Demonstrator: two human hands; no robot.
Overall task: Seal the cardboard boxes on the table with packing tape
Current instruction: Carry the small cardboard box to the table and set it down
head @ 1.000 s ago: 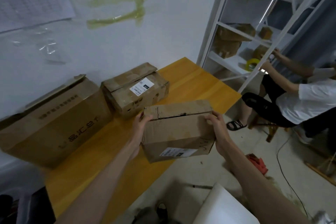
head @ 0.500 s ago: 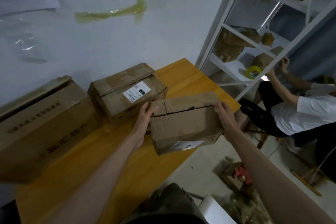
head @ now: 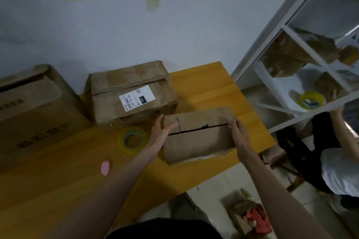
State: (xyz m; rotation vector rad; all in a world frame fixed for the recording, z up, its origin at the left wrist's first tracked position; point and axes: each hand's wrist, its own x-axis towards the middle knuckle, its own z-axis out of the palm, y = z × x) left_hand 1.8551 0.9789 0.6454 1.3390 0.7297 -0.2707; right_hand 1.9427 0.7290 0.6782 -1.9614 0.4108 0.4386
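At the far left a big box [head: 37, 110] lies on the desk [head: 58, 186] against the wall, its top flap loose. Next comes a labelled box [head: 134, 93], also unsealed, its flaps gaping along the front edge. Just in front of it lies a tape roll [head: 132, 139], flat on the desk, with a small pink tag [head: 105, 167] nearer the person. The left hand [head: 160, 136] sits just right of the roll, its fingers [head: 171, 126] curled round the left end of the small box [head: 198, 134]. That box rests near the desk's right edge, long axis running left to right, its open seam running along that axis and facing up. The right hand [head: 238, 134] grips the opposite end, fingers curled over the top corner. The tape roll lies closest to the left hand, so that hand is likely the one to fetch it. Beyond the desk stand shelves [head: 303, 75] and another person [head: 338, 161].
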